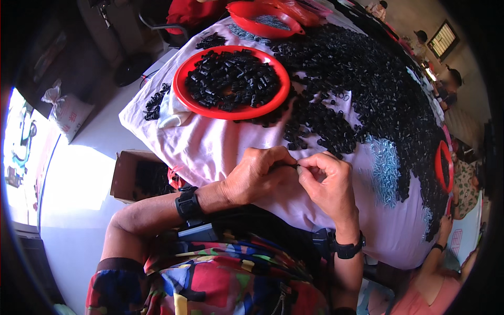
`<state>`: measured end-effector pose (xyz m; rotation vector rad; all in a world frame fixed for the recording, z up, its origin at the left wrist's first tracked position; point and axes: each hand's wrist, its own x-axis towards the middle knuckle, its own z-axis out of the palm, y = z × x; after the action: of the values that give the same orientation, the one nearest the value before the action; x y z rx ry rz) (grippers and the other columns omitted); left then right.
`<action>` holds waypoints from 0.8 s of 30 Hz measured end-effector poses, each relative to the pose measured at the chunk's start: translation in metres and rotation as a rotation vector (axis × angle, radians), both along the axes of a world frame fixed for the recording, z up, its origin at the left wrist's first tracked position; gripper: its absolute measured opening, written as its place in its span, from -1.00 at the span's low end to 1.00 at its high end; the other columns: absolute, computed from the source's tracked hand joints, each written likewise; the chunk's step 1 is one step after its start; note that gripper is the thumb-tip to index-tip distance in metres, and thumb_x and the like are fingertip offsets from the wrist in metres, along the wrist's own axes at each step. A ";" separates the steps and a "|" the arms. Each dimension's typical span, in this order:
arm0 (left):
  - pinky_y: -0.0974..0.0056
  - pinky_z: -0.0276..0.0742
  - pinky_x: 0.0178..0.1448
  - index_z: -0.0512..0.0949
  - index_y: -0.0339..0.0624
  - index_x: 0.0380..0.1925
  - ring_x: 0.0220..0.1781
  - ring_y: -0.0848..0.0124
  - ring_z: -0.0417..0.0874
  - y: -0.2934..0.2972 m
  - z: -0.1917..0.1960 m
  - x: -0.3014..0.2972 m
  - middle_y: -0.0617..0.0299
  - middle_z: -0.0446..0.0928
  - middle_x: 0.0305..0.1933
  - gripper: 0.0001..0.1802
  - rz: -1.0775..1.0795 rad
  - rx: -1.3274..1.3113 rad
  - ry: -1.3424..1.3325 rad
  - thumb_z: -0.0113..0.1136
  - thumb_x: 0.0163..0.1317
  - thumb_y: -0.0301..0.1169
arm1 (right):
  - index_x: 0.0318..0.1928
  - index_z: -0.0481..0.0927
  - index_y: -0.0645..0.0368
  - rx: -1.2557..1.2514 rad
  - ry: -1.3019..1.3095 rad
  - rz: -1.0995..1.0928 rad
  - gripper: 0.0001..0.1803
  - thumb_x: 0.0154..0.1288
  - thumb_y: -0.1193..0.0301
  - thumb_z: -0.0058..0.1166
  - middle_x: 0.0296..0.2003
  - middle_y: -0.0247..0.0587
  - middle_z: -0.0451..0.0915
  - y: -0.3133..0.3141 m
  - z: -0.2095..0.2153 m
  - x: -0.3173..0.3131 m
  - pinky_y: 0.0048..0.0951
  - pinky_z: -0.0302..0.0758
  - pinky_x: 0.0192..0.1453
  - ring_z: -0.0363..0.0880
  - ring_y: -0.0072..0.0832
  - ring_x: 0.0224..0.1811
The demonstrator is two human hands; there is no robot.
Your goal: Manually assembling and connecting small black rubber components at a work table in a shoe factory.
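Over the near edge of the pink cloth, my left hand (pixel 261 176) and my right hand (pixel 329 185) meet fingertip to fingertip. Between them sits a small black part (pixel 297 166), mostly covered by the pinching fingers, so its exact kind does not show. Just beyond my hands lie loose black plastic parts (pixel 336 128) in a wide heap. A red round tray (pixel 181 97) filled with longer black plastic pieces (pixel 231 79) stands ahead and to the left. To the right of my right hand is a pile of thin bluish metal pins or screws (pixel 385 170).
Farther back stands a red basin (pixel 239 13) with more metal pieces. An open cardboard box (pixel 123 176) sits on the floor at left, near a tied white sack (pixel 68 113). A co-worker's arm (pixel 438 247) reaches the table's right edge, by another red tray (pixel 438 170).
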<state>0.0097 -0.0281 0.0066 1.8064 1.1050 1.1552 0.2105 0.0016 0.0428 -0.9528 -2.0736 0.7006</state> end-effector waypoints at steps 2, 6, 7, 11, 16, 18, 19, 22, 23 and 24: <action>0.18 0.65 -0.25 0.63 -0.36 -0.11 -0.33 0.12 0.78 0.001 0.001 0.001 -0.07 0.68 -0.36 -0.76 0.003 0.013 0.015 0.32 0.20 -0.58 | -0.27 0.70 0.33 -0.139 0.054 -0.003 -0.94 0.23 0.62 0.29 -0.45 -0.19 0.70 0.002 0.001 0.002 -0.48 0.56 -0.35 0.66 -0.53 -0.46; 0.21 0.65 -0.24 0.63 -0.34 -0.10 -0.34 0.19 0.78 0.002 0.001 0.002 -0.06 0.69 -0.34 -0.77 0.014 0.090 0.029 0.32 0.24 -0.55 | -0.24 0.73 0.35 -0.231 0.070 -0.011 -0.92 0.25 0.63 0.27 -0.41 -0.27 0.75 0.001 0.003 0.004 -0.59 0.55 -0.32 0.64 -0.70 -0.41; 0.21 0.65 -0.24 0.63 -0.34 -0.10 -0.34 0.19 0.78 0.002 0.000 0.003 -0.06 0.69 -0.34 -0.77 0.009 0.091 0.032 0.32 0.24 -0.55 | -0.24 0.71 0.34 -0.198 0.084 -0.005 -0.93 0.25 0.63 0.27 -0.45 -0.22 0.73 0.001 0.003 0.002 -0.55 0.56 -0.35 0.66 -0.65 -0.45; 0.27 0.64 -0.26 0.64 -0.34 -0.07 -0.37 0.40 0.75 0.006 0.005 0.004 0.05 0.69 -0.37 -0.78 0.005 -0.159 -0.030 0.32 0.31 -0.50 | -0.21 0.72 0.31 0.110 0.060 -0.044 -0.89 0.24 0.64 0.25 -0.40 -0.14 0.72 0.001 0.000 -0.002 -0.34 0.61 -0.26 0.70 -0.28 -0.39; 0.39 0.66 -0.21 0.64 -0.36 -0.06 -0.30 0.57 0.70 0.006 0.002 0.003 0.29 0.70 -0.32 -0.76 -0.133 -0.399 -0.336 0.24 0.51 -0.36 | -0.11 0.72 0.27 0.275 -0.074 -0.005 -0.75 0.15 0.63 0.27 -0.33 -0.12 0.68 -0.004 0.009 -0.004 -0.22 0.60 -0.15 0.64 -0.14 -0.27; 0.39 0.66 -0.18 0.64 -0.34 -0.05 -0.28 0.57 0.70 0.009 0.002 -0.002 0.29 0.69 -0.30 -0.75 -0.188 -0.472 -0.420 0.24 0.52 -0.34 | -0.07 0.71 0.26 0.250 -0.089 0.022 -0.69 0.12 0.62 0.29 -0.31 -0.13 0.67 -0.005 0.013 -0.003 -0.22 0.59 -0.13 0.62 -0.17 -0.25; 0.39 0.66 -0.14 0.64 -0.33 -0.04 -0.26 0.56 0.70 0.009 0.002 -0.004 0.28 0.69 -0.28 -0.74 -0.250 -0.547 -0.502 0.23 0.52 -0.32 | -0.05 0.71 0.25 0.250 -0.109 0.034 -0.66 0.09 0.62 0.31 -0.29 -0.15 0.66 -0.006 0.015 -0.003 -0.23 0.59 -0.12 0.61 -0.18 -0.24; 0.40 0.65 -0.11 0.64 -0.29 -0.02 -0.24 0.56 0.69 0.009 0.006 -0.006 0.30 0.68 -0.25 -0.71 -0.278 -0.641 -0.561 0.21 0.54 -0.25 | -0.03 0.70 0.24 0.248 -0.121 0.049 -0.61 0.05 0.61 0.34 -0.27 -0.18 0.64 -0.005 0.015 -0.002 -0.24 0.58 -0.12 0.59 -0.20 -0.22; 0.40 0.65 -0.11 0.64 -0.29 -0.02 -0.24 0.56 0.69 0.009 0.008 -0.007 0.30 0.68 -0.25 -0.71 -0.277 -0.639 -0.561 0.21 0.54 -0.25 | -0.02 0.69 0.23 0.243 -0.112 0.051 -0.60 0.05 0.61 0.34 -0.27 -0.20 0.64 -0.005 0.015 -0.002 -0.24 0.58 -0.13 0.59 -0.21 -0.22; 0.41 0.65 -0.11 0.64 -0.28 -0.03 -0.23 0.57 0.69 0.009 0.010 -0.007 0.30 0.68 -0.25 -0.70 -0.297 -0.654 -0.561 0.20 0.55 -0.23 | -0.02 0.69 0.23 0.244 -0.111 0.053 -0.60 0.05 0.61 0.34 -0.27 -0.20 0.64 -0.004 0.014 -0.003 -0.24 0.58 -0.13 0.59 -0.21 -0.22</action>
<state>0.0023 -0.0189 0.0162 1.0073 0.7254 0.8948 0.2079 -0.0028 0.0565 -0.8169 -2.2284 0.4167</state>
